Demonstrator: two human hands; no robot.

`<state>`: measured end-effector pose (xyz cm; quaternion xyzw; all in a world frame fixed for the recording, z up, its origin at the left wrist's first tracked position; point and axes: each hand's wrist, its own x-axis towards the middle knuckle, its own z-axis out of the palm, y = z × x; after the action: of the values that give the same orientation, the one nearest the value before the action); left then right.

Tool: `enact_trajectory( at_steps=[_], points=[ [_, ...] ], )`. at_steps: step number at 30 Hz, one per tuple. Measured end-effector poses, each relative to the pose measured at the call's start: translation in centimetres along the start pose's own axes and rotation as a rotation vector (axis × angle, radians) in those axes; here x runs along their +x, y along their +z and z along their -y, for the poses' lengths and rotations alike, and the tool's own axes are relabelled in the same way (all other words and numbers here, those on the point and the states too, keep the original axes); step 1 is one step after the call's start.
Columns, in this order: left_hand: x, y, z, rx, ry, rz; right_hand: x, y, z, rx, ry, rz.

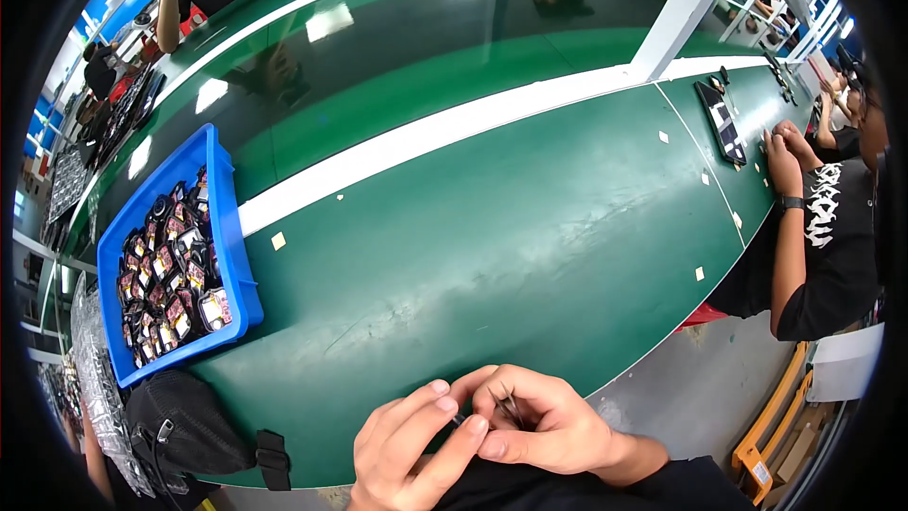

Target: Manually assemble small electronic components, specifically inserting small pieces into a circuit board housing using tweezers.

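Close to the table's near edge, my left hand and my right hand meet at the fingertips. The curled fingers of my right hand close round a thin dark wire-like piece, whose fine ends stick up between thumb and forefinger. My left thumb and fingers are pinched right beside it; a small dark bit shows at their tips, too hidden to name. Both hands are above the green tabletop's front edge, against my dark clothing.
A blue bin at left holds several small black-cased parts. A black bag-like item and a strap lie nearer me. Small pale paper squares dot the green table. A white post rises beyond; a co-worker sits right.
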<state>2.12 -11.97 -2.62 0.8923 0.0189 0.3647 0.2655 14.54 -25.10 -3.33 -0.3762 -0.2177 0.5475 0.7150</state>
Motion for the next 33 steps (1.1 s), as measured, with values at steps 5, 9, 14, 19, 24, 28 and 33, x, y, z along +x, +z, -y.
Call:
enact_trajectory(
  at_steps=[5, 9, 14, 19, 24, 28, 33],
  points=[
    [-1.0, -0.2, -0.4, -0.337, -0.383, -0.071, 0.3, -0.2, 0.1, -0.481, -0.215, -0.086],
    [-3.0, 0.9, -0.9, -1.107, -0.794, -0.287, 0.6, -0.6, 0.1, -1.132, -0.438, -0.212],
    [-3.3, 1.4, -0.8, -1.184, -0.899, -0.347, 1.4, -1.6, -1.5, -1.241, -0.725, -0.274],
    [-3.2, 1.2, -0.6, -1.181, -0.921, -0.328, 1.2, -1.5, -2.0, -1.348, -0.761, -0.264],
    [-3.3, 1.2, -0.5, -1.220, -0.929, -0.341, 1.3, -1.5, -2.1, -1.390, -0.795, -0.262],
    [-3.3, 1.5, -0.6, -1.201, -0.886, -0.327, 1.4, -1.6, -2.1, -1.398, -0.815, -0.246],
    [-4.2, 1.5, -0.1, -1.073, -0.844, -0.232, 1.5, -1.5, -1.8, -1.328, -0.777, -0.229]
  ],
)
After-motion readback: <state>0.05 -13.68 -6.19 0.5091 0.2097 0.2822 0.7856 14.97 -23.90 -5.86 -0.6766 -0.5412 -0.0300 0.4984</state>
